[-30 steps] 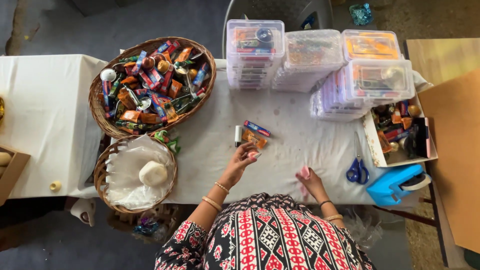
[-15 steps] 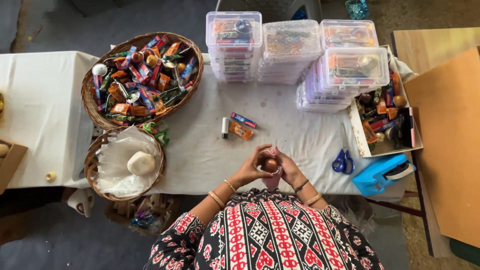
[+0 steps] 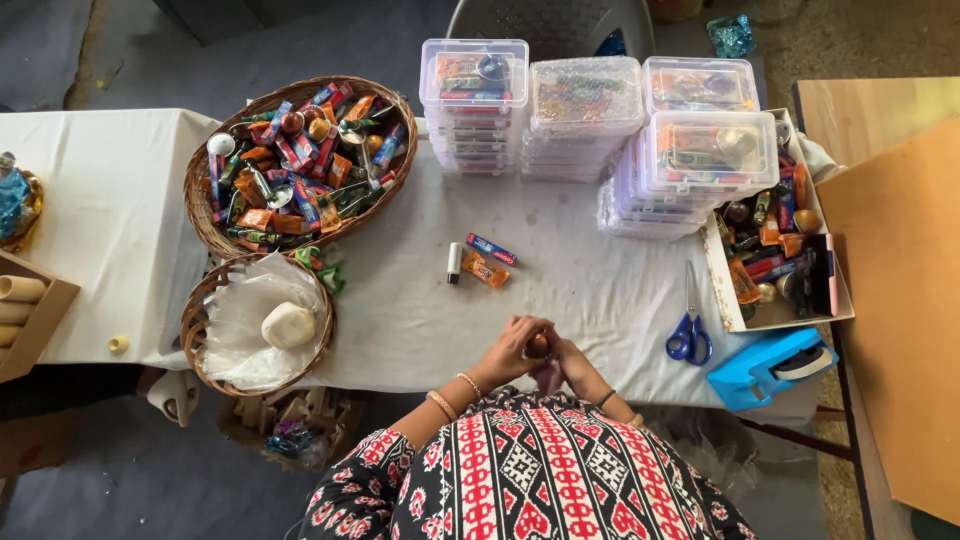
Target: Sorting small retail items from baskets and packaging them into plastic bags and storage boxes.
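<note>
The left hand [image 3: 508, 350] and the right hand [image 3: 570, 362] met at the near edge of the table [image 3: 420, 310], both curled shut around one small round brown sweet [image 3: 538, 345] — pinched between the fingers. Ahead of them lay three loose wrapped sweets [image 3: 478, 263]; to the right, blue-handled scissors [image 3: 688, 335].

Orange wrapper [image 3: 485, 269], blue (perhaps foil) wrapper [image 3: 491, 249] mid-table

two baskets [image 3: 300, 165], one scissors [image 3: 689, 335], two hands [image 3: 512, 350]
</note>
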